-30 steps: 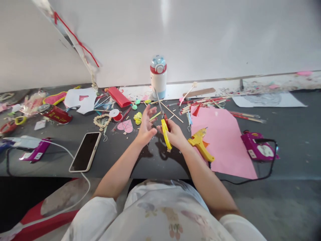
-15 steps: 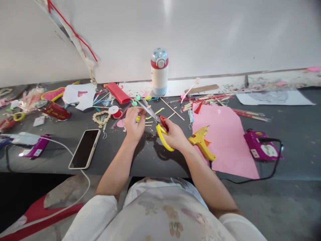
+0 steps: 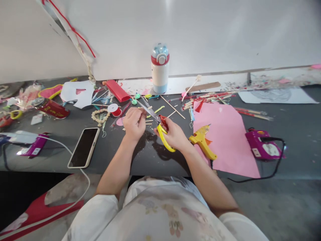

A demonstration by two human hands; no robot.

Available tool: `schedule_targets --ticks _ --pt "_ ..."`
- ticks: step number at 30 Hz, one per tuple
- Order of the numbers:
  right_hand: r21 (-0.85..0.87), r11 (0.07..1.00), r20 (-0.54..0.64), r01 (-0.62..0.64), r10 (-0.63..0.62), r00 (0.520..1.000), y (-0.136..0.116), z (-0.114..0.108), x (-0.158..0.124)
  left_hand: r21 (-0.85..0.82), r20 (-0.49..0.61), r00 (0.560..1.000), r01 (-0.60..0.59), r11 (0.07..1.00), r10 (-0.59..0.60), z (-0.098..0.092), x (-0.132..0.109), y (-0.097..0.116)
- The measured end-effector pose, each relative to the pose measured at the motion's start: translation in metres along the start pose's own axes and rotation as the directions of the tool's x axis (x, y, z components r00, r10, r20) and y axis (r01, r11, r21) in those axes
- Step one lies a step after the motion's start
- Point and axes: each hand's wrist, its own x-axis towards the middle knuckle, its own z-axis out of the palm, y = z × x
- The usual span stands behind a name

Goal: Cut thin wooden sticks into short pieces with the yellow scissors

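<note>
My right hand [image 3: 173, 134] grips a pair of scissors [image 3: 157, 121] with yellow and red handles, blades pointing up and left. My left hand [image 3: 134, 122] is curled just left of the blades, fingers pinched on a small piece I cannot make out. Short wooden stick pieces [image 3: 148, 122] lie on the dark table between my hands. A small pink paper shape [image 3: 119, 122] peeks out left of my left hand.
A yellow glue gun [image 3: 202, 142] rests on a pink paper sheet [image 3: 223, 137] to the right, a purple glue gun [image 3: 260, 147] beyond it. A phone [image 3: 84, 147] lies to the left. A white bottle [image 3: 159, 68], red ribbon spool [image 3: 114, 109] and scattered sticks [image 3: 208, 98] sit behind.
My left hand went from open and raised to down on the table, fingers pinched. The scissors tilted so their blades point left toward that hand.
</note>
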Motion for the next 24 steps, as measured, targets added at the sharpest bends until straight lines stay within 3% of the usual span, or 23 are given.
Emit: schedule_targets --ticks 8,15,21,24 --pt "-0.015 1.0 -0.002 -0.018 0.018 1.0 0.0 0.0 0.001 0.018 0.042 0.999 -0.008 1.0 0.007 -0.004 0.003 0.0" --pt "-0.061 0.997 0.01 -0.042 0.043 0.999 0.0 0.0 0.002 -0.003 0.118 0.991 0.06 0.998 -0.059 -0.004 0.005 0.0" --pt "-0.078 0.994 -0.004 -0.072 0.072 0.997 -0.004 -0.004 0.003 -0.098 0.155 0.976 0.17 0.981 -0.153 0.0 0.002 0.0" --pt "-0.049 0.995 -0.018 -0.082 0.081 0.997 -0.005 -0.004 0.003 -0.293 0.137 0.952 0.304 0.907 -0.275 0.007 -0.002 0.003"
